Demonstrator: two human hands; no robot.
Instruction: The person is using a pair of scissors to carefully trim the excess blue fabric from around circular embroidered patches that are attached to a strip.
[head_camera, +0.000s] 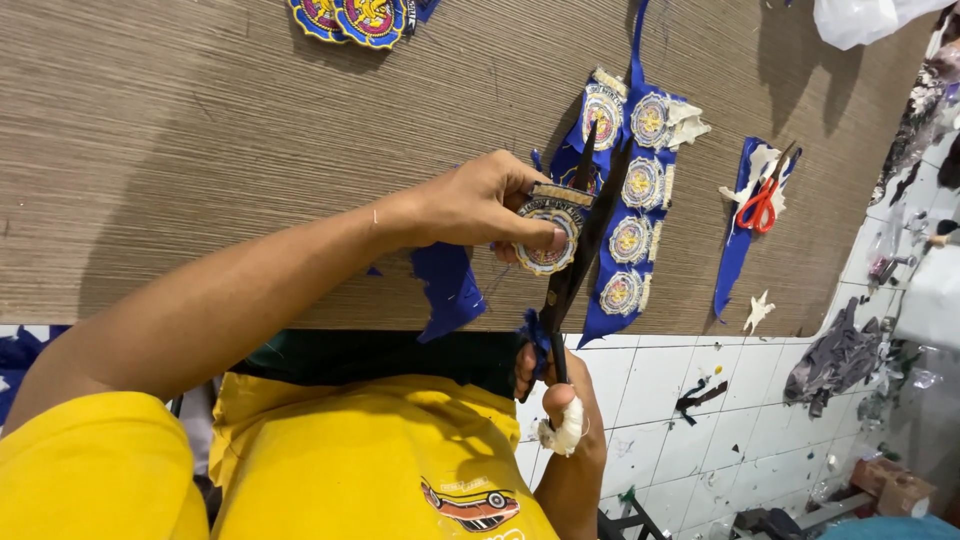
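Note:
My left hand (480, 205) pinches a round embroidered patch (548, 228) above the edge of the brown table (200, 150). My right hand (560, 395), one finger wrapped in white bandage, grips the handles of large dark scissors (585, 230). Their blades are spread around the patch's right edge. A scrap of blue fabric (447, 285) hangs below the left hand.
A blue strip with several round patches (635, 210) lies right of the scissors. Red-handled scissors (762, 200) rest on another blue scrap. More patches (355, 18) lie at the table's far edge. White tiled floor (680, 400) with scraps lies below; a grey cloth (835, 360) is heaped there.

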